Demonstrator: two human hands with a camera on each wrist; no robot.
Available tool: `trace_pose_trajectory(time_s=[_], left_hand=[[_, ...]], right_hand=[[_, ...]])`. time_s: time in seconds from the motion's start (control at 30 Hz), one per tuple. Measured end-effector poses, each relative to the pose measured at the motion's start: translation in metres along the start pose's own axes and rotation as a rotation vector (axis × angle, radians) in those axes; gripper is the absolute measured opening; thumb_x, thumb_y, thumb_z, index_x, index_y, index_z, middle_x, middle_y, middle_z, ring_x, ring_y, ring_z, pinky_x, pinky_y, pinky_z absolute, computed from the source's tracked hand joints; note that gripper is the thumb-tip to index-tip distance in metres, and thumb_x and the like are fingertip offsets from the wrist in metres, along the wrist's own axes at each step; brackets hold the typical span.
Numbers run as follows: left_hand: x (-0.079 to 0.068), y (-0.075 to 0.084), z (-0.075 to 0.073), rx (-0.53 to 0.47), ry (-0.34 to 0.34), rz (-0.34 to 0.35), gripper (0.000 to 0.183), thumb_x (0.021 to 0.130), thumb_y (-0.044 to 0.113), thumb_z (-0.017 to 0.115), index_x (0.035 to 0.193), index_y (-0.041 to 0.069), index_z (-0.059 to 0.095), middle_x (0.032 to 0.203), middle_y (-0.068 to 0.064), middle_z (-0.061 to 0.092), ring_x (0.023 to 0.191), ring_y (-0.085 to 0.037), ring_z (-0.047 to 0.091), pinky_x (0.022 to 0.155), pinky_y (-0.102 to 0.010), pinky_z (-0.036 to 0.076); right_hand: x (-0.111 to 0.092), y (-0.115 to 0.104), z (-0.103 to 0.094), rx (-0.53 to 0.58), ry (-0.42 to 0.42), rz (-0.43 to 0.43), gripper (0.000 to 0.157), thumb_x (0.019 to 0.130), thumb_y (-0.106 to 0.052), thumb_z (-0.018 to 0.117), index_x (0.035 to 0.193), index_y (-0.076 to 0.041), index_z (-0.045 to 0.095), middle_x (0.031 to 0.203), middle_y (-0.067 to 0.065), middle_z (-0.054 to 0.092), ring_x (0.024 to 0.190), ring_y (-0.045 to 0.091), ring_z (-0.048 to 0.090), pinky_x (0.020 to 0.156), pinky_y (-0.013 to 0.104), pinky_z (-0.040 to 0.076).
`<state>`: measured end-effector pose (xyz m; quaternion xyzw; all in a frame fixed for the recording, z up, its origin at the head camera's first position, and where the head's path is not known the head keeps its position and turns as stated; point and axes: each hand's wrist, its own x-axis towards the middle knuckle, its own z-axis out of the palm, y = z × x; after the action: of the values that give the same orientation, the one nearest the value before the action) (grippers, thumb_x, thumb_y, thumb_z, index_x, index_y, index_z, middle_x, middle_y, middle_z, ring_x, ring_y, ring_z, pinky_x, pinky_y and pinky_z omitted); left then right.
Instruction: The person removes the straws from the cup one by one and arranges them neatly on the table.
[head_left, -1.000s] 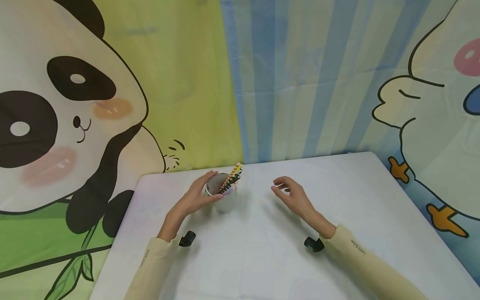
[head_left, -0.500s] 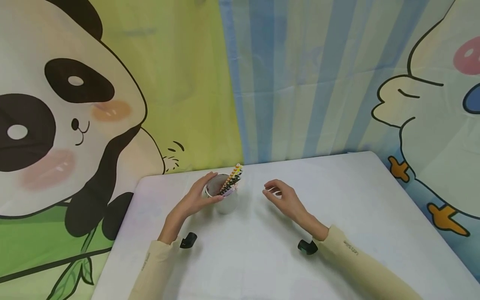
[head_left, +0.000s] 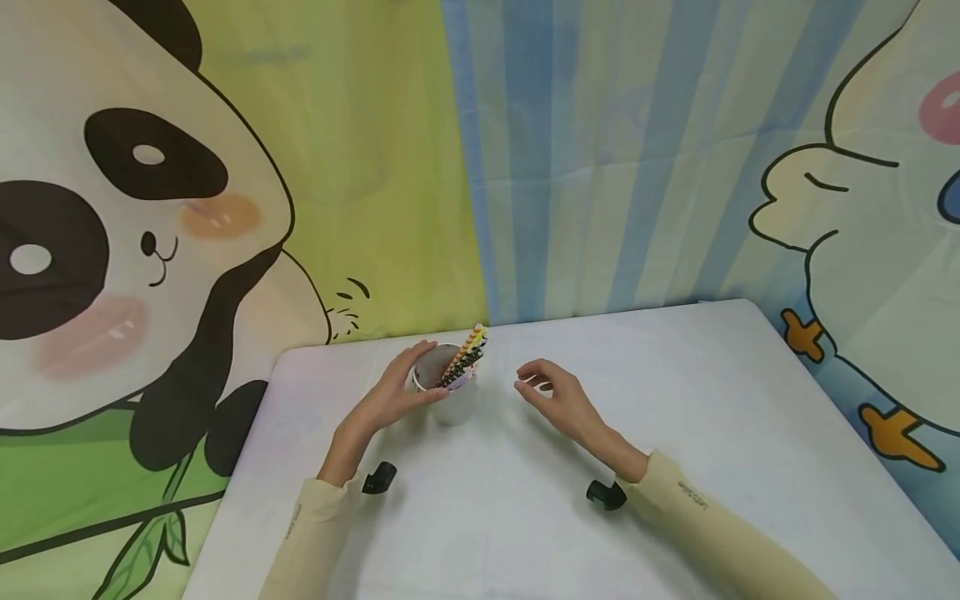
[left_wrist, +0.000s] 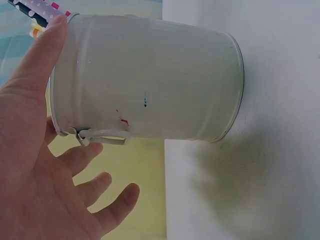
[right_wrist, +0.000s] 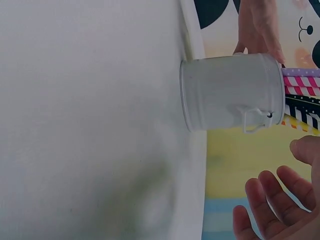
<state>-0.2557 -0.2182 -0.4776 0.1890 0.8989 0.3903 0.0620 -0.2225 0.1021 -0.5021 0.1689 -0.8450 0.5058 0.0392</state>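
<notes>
A white metal bucket (head_left: 456, 408) with small wire side handles stands upright near the table's back edge. Several striped and dotted sticks that look like paper straws (head_left: 467, 357) lean out of its top toward the right. My left hand (head_left: 388, 395) holds the bucket's rim from the left, thumb on the near side and index finger on the far side. In the left wrist view its other fingers (left_wrist: 117, 202) spread loosely beside the handle. To the right of the bucket my right hand (head_left: 558, 400) hovers, fingers loosely bent, holding nothing; in the right wrist view its thumb (right_wrist: 304, 150) is close to the straws.
The white table (head_left: 712, 400) spreads out around both hands. Behind it hangs a printed cloth (head_left: 375, 167) with a panda and blue stripes. A small black wrist camera (head_left: 379, 478) shows by the left cuff and another wrist camera (head_left: 606, 496) by the right cuff.
My right hand has moved left toward the bucket, its fingers still loosely bent. My left hand and the bucket have stayed in place.
</notes>
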Motion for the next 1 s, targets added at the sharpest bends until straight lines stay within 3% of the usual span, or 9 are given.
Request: trace_pose_trajectory(time_s=[0.3,0.53,1.0], left_hand=[[0.005,0.001,-0.001,-0.013,0.006,0.007,0.087,0.085,0.049,0.078,0.157,0.028,0.033,0.166,-0.007,0.025,0.155,-0.033,0.017,0.12,-0.063,0.018],[0.002,-0.001,0.0,-0.029,-0.013,-0.037,0.087,0.084,0.052,0.077,0.156,0.034,0.032,0.167,-0.003,0.023,0.155,-0.029,0.015,0.121,-0.062,0.017],[0.002,0.003,-0.001,0.006,-0.008,-0.021,0.089,0.084,0.048,0.078,0.157,0.027,0.032,0.166,-0.009,0.026,0.154,-0.035,0.019,0.119,-0.064,0.019]], right_hand=[[0.006,-0.014,0.006,0.009,0.024,-0.058,0.021,0.098,-0.028,0.066,0.116,-0.017,0.066,0.114,0.005,0.07,0.102,0.019,0.066,0.091,0.046,0.054],[0.006,-0.018,0.016,0.052,0.017,-0.075,0.019,0.098,-0.027,0.067,0.114,-0.017,0.066,0.111,0.0,0.07,0.101,0.017,0.066,0.091,0.05,0.054],[0.011,-0.032,0.032,0.119,0.047,-0.192,0.018,0.098,-0.021,0.067,0.115,-0.014,0.067,0.111,0.005,0.07,0.098,0.016,0.065,0.084,0.044,0.056]])
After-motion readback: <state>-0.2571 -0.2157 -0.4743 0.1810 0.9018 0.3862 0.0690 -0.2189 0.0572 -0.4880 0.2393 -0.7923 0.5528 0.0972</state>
